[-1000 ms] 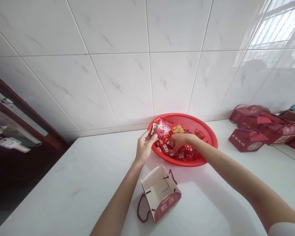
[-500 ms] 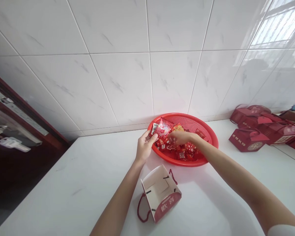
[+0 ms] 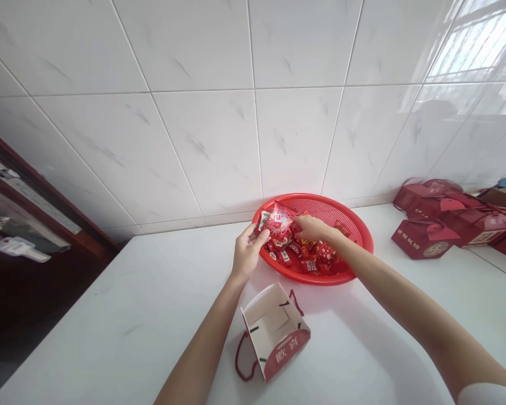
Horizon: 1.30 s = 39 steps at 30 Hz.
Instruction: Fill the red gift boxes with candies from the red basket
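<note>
My left hand (image 3: pixel 247 247) is closed on red wrapped candies (image 3: pixel 278 218), pinching them above the left rim of a red plastic basket (image 3: pixel 365 239). A clear pink-and-red packet and a red-and-white wrapper show above its fingers. My right hand (image 3: pixel 312 229) reaches into the basket from the right. Its fingers are closed, with their tips beside the packet in my left hand; what they hold is hidden. More red candies (image 3: pixel 310 264) lie below it in the basket. Nearer to me stands an open small paper box (image 3: pixel 274 332), red outside and cream inside, with red cord handles.
Several folded dark red gift boxes (image 3: pixel 425 239) are grouped at the right by the wall. White tiles (image 3: pixel 202 146) rise behind the white tabletop (image 3: pixel 109 304). At the far left is a dark wooden door (image 3: pixel 21 292) with keys (image 3: pixel 23 248) in it.
My right hand has moved up and slightly right from the candies in the basket, uncovering several of them. My left hand stays almost in place with its candies.
</note>
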Tool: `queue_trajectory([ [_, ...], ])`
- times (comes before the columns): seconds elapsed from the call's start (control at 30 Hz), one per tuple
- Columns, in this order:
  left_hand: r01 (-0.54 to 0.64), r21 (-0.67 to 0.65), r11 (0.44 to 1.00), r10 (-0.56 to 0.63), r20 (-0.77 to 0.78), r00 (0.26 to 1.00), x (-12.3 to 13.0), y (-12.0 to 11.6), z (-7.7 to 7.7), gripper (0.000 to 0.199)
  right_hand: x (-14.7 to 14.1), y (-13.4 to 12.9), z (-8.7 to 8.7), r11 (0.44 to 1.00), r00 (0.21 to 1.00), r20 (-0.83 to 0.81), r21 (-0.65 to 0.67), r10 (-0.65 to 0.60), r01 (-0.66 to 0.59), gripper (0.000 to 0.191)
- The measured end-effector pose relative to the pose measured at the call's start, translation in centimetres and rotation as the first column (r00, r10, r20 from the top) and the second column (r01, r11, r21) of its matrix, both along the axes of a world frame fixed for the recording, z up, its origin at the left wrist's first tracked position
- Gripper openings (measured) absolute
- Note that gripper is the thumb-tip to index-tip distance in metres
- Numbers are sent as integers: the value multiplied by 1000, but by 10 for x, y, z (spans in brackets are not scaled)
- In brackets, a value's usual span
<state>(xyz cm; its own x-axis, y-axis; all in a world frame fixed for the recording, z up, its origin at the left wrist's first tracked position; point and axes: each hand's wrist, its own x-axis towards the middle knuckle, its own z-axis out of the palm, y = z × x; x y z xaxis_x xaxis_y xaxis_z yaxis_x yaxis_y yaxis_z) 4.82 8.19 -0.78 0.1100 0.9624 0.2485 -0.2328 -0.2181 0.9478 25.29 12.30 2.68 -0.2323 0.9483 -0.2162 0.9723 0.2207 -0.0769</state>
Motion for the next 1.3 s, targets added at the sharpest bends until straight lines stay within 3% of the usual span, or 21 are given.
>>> queue_trajectory([
  [0.27, 2, -3, 1000, -2, 2, 1000, 0, -1, 0, 48, -10, -5, 1, 984, 990, 126, -174, 66, -44, 30],
  [0.5, -6, -4, 1000, 6, 6, 1000, 0, 1, 0, 48, -27, -12, -6, 979, 980, 166, -191, 109, -76, 34],
  [0.73, -1, -3, 1000, 1, 9, 1000, 0, 0, 0, 48, -21, -9, -2, 953, 981, 58, -254, 186, -166, 26],
  [0.87, 0, 2, 1000, 0, 9, 1000, 0, -1, 1, 47, -6, 1, 1, 954, 981, -28, -227, 194, -195, 20],
  [0.97, 0, 3, 1000, 0, 7, 1000, 0, -1, 1, 46, 1, 3, 5, 928, 978, -51, -310, 201, -207, 22],
  [1.1, 1, -1, 1000, -1, 5, 1000, 0, -1, 0, 47, -6, -7, 1, 865, 978, 52, -478, 203, -154, 35],
  [1.3, -4, 3, 1000, 4, 1, 1000, -1, -1, 0, 47, -33, -21, -19, 926, 953, 227, -360, 202, -111, 41],
])
